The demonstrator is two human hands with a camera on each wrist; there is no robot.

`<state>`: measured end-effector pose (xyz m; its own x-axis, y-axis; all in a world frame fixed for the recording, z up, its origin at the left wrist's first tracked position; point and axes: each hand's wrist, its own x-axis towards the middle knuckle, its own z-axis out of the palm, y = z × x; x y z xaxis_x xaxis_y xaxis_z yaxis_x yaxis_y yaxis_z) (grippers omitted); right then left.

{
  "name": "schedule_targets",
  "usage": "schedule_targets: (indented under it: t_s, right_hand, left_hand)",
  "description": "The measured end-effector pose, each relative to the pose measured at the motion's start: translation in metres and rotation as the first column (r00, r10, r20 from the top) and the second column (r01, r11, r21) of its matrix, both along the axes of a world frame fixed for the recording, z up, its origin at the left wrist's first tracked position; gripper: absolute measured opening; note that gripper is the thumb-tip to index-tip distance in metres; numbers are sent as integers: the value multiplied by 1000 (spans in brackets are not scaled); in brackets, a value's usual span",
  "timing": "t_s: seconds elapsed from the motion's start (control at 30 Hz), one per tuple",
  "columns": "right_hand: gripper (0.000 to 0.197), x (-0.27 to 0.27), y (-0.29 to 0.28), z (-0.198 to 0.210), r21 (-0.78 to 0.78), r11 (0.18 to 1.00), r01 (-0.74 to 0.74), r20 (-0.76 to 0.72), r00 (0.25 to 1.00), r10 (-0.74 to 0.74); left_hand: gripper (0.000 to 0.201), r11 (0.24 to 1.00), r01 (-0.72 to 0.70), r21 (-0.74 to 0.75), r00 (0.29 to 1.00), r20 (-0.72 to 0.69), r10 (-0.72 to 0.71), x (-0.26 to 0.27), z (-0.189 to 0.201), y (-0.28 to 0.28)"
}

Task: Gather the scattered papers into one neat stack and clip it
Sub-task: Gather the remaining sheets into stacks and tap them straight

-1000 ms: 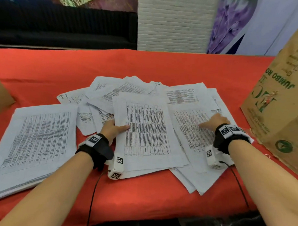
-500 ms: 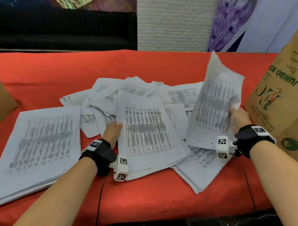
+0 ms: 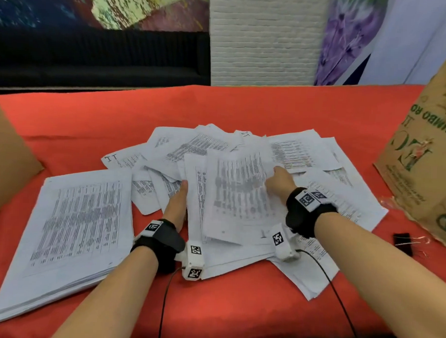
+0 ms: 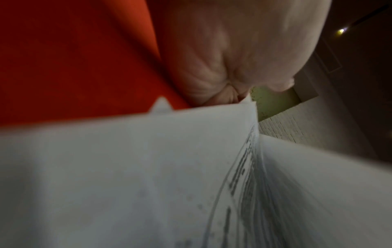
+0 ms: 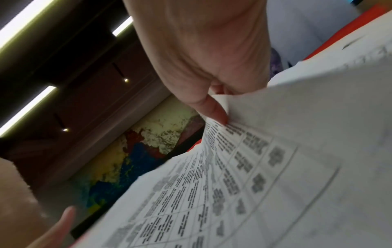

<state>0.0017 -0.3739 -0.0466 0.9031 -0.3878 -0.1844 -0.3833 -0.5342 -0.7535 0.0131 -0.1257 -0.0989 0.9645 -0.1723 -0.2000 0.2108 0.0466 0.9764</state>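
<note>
Printed white sheets (image 3: 293, 153) lie scattered over the middle of the red table (image 3: 244, 109). A neat thick stack (image 3: 75, 234) sits at the left. My left hand (image 3: 176, 205) grips the left edge of the centre bunch (image 3: 196, 193), thumb on top and fingers hidden beneath; the left wrist view shows that paper (image 4: 127, 167) running into the palm (image 4: 222, 58). My right hand (image 3: 279, 182) pinches one sheet (image 3: 236, 194) by its right edge, laying it over the centre bunch. In the right wrist view the thumb (image 5: 214, 109) presses on the sheet (image 5: 254, 167). A black binder clip (image 3: 402, 242) lies at the right.
A tall brown cardboard box (image 3: 429, 163) stands at the right edge, close to the clip. A brown cardboard flap (image 3: 7, 161) juts in at the left edge. Bare red cloth runs along the far side and the near edge. A cable (image 3: 338, 299) trails from my right wrist.
My right hand lifted a sheet off the right-hand papers, swung it left and lowered it onto the centre bunch. My left hand slid its fingers under that bunch's left edge.
</note>
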Motion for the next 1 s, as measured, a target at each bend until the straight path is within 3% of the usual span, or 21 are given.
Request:
schedule_targets:
  t_s: [0.1, 0.13, 0.2, 0.27, 0.33, 0.4, 0.43, 0.53, 0.63, 0.73, 0.8, 0.83, 0.87, 0.9, 0.97, 1.0]
  right_hand:
    - [50, -6, 11, 0, 85, 982, -169, -96, 979, 177]
    - [48, -6, 7, 2, 13, 989, -148, -92, 985, 149]
    - [55, -1, -15, 0, -272, 962, -1, -115, 993, -32]
    - [55, -5, -33, -1, -397, 916, 52, -198, 970, -141]
    - [41, -3, -45, -10, -242, 969, 50, -203, 974, -101]
    - [34, -3, -46, -16, -48, 998, 51, -146, 988, -58]
    - [35, -4, -44, -15, -32, 999, 30, -136, 990, -34]
    - [30, -4, -50, 4, -146, 989, 30, -18, 999, -33]
    - [32, -11, -73, 44, -154, 968, 197, 159, 972, -173]
    - [13, -24, -102, 76, 79, 911, 406, 371, 836, -405]
    - [23, -34, -115, 81, 171, 851, 496, 374, 767, -522]
    - [15, -39, -114, 79, 211, 837, 505, 355, 758, -547]
    - [5, -41, -111, 75, 256, 852, 457, 323, 791, -521]
    - [20, -39, -105, 68, 344, 823, 452, 276, 790, -548]
    - [35, -40, -83, 52, 701, 652, 288, 252, 755, -605]
    - [37, -39, -75, 40, 768, 590, 249, 202, 780, -592]
  left_hand:
    - [48, 971, 34, 235, 991, 118, -63, 5, -3, 5]
    - [45, 961, 40, 273, 983, 160, -86, 9, -7, 8]
    - [44, 959, 52, 278, 979, 174, -104, 13, -15, 10]
    - [40, 981, 12, 195, 984, 170, -45, 14, -19, 10]
    - [38, 993, -82, 82, 989, 127, 71, 14, -21, 10]
    - [45, 988, -151, -43, 987, 57, 153, 14, -22, 12]
    - [46, 982, -161, -96, 986, 24, 164, 14, -22, 13]
    - [41, 967, -155, -203, 988, -52, 147, 13, -23, 11]
    - [43, 945, -185, -270, 982, -76, 170, 12, -22, 11]
    - [41, 938, -218, -270, 976, -70, 206, 13, -23, 11]
    - [42, 937, -204, -285, 979, -58, 196, 13, -26, 11]
    - [43, 939, -180, -292, 984, -38, 176, 13, -26, 11]
    - [46, 943, -158, -294, 987, -18, 160, 13, -27, 11]
    - [48, 944, -138, -299, 990, -2, 144, 12, -25, 10]
    - [53, 943, -101, -316, 993, 23, 114, 9, -22, 9]
    - [55, 946, -89, -313, 994, 30, 104, 7, -20, 10]
